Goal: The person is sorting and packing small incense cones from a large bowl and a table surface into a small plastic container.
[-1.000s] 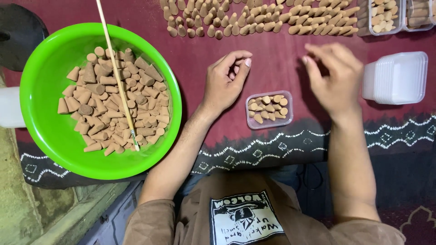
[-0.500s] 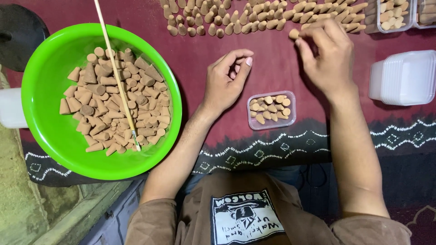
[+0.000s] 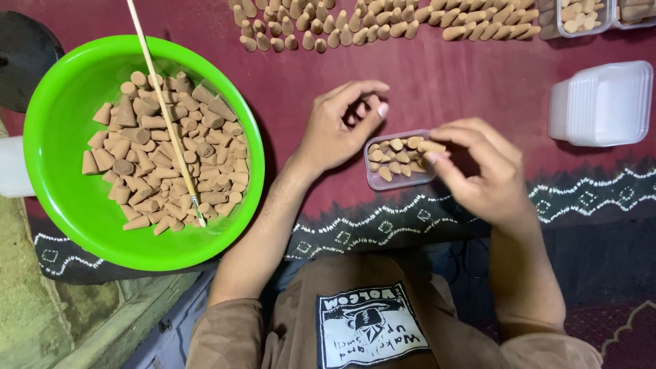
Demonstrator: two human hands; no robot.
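Your right hand (image 3: 482,171) pinches one brown cone (image 3: 430,146) between thumb and fingertips, right at the right rim of the small clear tray (image 3: 400,180). That tray sits on the maroon cloth (image 3: 437,75) between your two hands and already carries a loose layer of cones.

Your left hand (image 3: 338,133) is curled just left of the tray, fingers half closed above its upper left corner — I cannot tell whether it holds a cone.

To seat this one well: keep the cone flat and parallel to the ones already lying there, and slot it into the gap at the right end instead of dropping it on top. Release only once it touches the layer. The tray looks light, so my guess is a nudge will slide it; brace its left wall with the left fingers.

Supply is in reach — the green bowl (image 3: 61,198) with the stick (image 3: 160,102) to your left, rows of cones (image 3: 383,24) at the top, and stacked empty trays (image 3: 605,102) to the right.
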